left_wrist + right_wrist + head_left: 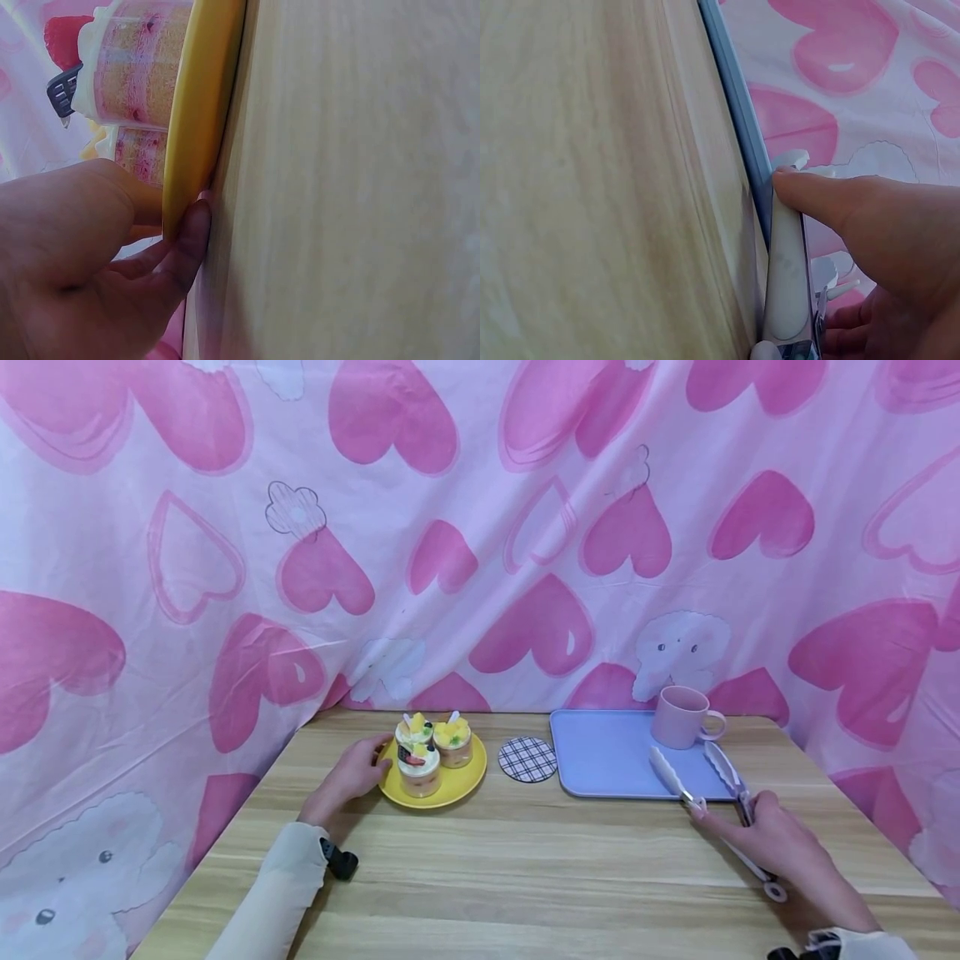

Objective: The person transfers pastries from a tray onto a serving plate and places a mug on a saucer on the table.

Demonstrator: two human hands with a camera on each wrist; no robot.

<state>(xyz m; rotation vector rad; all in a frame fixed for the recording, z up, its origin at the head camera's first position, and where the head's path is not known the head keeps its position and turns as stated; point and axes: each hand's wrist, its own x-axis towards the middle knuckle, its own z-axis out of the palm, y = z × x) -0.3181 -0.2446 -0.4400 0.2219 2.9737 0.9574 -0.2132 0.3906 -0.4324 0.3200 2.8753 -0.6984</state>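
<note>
On the left of the table, my left hand [356, 777] pinches the rim of a yellow plate [461, 791], with fingers on both faces of the edge in the left wrist view. Several clear dessert cups [420, 775] of layered cake, topped with cream and fruit, stand on the plate. At the right, my right hand [780, 839] holds a pair of white tongs [750, 857], thumb along one arm. Spread apart, the tong tips lie over the front part of a blue tray [600, 760]. A pink mug [678, 718] stands upright at the tray's back right.
Between plate and tray lies a round checked coaster [527, 760], close to the tray's left edge. A pink curtain with hearts [532, 627] hangs behind the wooden table [517, 877] and along its sides.
</note>
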